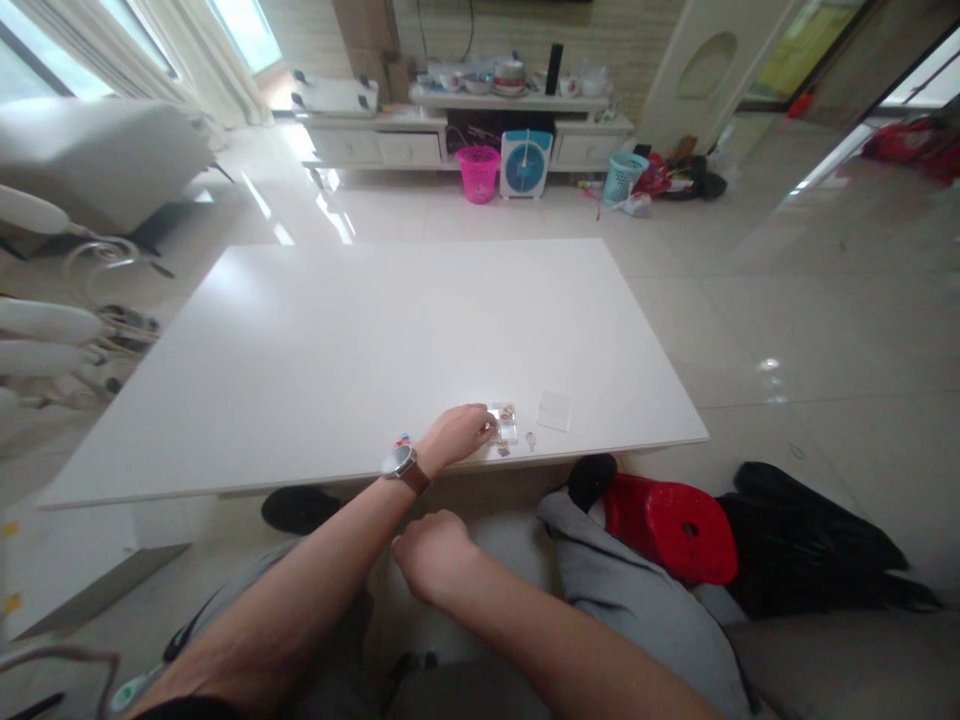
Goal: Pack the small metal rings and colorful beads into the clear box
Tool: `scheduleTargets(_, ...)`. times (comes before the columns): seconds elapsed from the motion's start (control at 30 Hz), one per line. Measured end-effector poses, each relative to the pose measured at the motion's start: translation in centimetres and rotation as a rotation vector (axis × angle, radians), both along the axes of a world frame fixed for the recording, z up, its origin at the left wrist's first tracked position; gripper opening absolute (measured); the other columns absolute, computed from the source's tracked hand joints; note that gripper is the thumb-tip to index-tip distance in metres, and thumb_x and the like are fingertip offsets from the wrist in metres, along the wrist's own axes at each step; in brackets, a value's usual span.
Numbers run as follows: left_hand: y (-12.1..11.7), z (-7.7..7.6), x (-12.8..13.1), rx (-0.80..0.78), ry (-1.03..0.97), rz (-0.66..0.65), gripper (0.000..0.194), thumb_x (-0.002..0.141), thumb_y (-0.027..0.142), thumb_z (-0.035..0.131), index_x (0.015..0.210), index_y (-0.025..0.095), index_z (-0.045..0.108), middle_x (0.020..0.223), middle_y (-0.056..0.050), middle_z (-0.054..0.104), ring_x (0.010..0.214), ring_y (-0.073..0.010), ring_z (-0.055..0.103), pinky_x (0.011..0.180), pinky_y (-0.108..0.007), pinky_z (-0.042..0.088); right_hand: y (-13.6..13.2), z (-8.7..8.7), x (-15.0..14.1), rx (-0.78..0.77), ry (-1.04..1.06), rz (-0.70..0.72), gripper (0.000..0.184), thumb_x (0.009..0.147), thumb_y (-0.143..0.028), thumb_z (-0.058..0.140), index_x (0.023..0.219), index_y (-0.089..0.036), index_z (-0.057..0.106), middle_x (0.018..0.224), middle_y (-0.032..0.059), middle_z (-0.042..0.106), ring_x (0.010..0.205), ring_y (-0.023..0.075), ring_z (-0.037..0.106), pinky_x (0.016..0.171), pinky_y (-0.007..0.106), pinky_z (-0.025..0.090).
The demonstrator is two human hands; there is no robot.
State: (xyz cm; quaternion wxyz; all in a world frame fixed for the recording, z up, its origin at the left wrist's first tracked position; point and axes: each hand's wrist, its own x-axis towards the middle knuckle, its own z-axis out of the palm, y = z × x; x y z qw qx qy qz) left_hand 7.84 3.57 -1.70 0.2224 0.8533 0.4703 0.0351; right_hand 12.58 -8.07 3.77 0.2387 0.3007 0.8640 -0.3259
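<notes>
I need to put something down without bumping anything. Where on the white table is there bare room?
The widest bare patch of the white table runs from its far edge down to the left hand and clear box. A smaller one lies between the clear square and the table's right edge. It's crowded around the box, by the near edge.

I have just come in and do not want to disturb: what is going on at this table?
A person's left hand reaches into or against a small clear box near the close edge of the table; whether the fingers grip anything is unclear. The right hand is curled, off the table. A flat clear piece lies right of the box, with a small trinket between them, nearer the edge.
</notes>
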Motion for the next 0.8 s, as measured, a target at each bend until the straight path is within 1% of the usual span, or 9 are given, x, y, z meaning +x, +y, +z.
scheduleTargets(0.17,0.4,0.4,-0.5,0.004,-0.026,0.001,0.021,0.093,0.027,0.055,0.087,0.020,0.074,0.091,-0.006,0.070,0.082,-0.0192,0.064,0.076,-0.029,0.048,0.1,-0.3,0.0,0.001,-0.011,0.014,0.025,0.089,-0.013,0.061,0.110,-0.011,0.075,0.114,0.0161,0.074,0.107,0.0290,0.071,0.082,0.037,0.060)
scheduleTargets(0.3,0.2,0.6,-0.8,0.050,-0.034,0.007,0.021,0.094,0.028,0.054,0.101,0.021,0.073,0.102,-0.006,0.069,0.086,-0.0191,0.066,0.078,-0.029,0.048,0.1,-0.3,0.0,-0.001,-0.019,0.022,0.026,0.091,-0.013,0.058,0.111,-0.011,0.075,0.113,0.0163,0.075,0.108,0.0287,0.071,0.085,0.037,0.060)
scheduleTargets(0.4,-0.3,0.7,-0.6,0.053,0.028,-0.035,0.024,0.096,0.029,0.051,0.105,0.023,0.073,0.109,-0.007,0.067,0.085,-0.0191,0.067,0.077,-0.029,0.048,0.1,-0.2,0.0,0.001,-0.005,0.012,0.026,0.091,-0.014,0.058,0.111,-0.011,0.075,0.114,0.0169,0.074,0.108,0.0288,0.071,0.085,0.038,0.060)
scheduleTargets(0.5,-0.8,0.9,-0.3,0.049,0.092,-0.058,0.027,0.096,0.026,0.050,0.106,0.024,0.074,0.106,-0.007,0.066,0.083,-0.0195,0.067,0.075,-0.030,0.048,0.1,-0.2,0.1,-0.002,-0.001,0.001,0.026,0.090,-0.013,0.061,0.112,-0.011,0.075,0.114,0.0169,0.074,0.107,0.0285,0.071,0.085,0.038,0.060)
scheduleTargets(0.63,-1.0,1.3,-0.3,0.056,0.095,-0.066,0.027,0.095,0.023,0.051,0.107,0.025,0.075,0.102,-0.007,0.065,0.084,-0.0198,0.066,0.075,-0.030,0.048,0.0,-0.2,0.1,0.000,0.007,-0.012,0.025,0.089,-0.014,0.063,0.110,-0.012,0.075,0.115,0.0159,0.074,0.107,0.0285,0.071,0.085,0.037,0.061)
scheduleTargets(0.73,-1.0,1.2,-0.3,0.058,0.087,-0.073,0.026,0.095,0.023,0.051,0.107,0.025,0.074,0.104,-0.006,0.065,0.083,-0.0192,0.066,0.074,-0.030,0.048,0.0,0.0,0.1,-0.012,0.000,-0.006,0.026,0.087,-0.014,0.065,0.111,-0.011,0.075,0.114,0.0158,0.074,0.108,0.0294,0.071,0.085,0.037,0.060)
scheduleTargets(0.8,-1.0,1.0,-0.3,0.050,0.107,-0.079,0.025,0.095,0.025,0.051,0.102,0.024,0.075,0.102,-0.007,0.065,0.081,-0.0188,0.066,0.072,-0.029,0.047,0.0,0.2,0.1,-0.016,-0.004,-0.003,0.026,0.089,-0.014,0.063,0.112,-0.010,0.074,0.116,0.0159,0.074,0.108,0.0298,0.071,0.086,0.038,0.060)
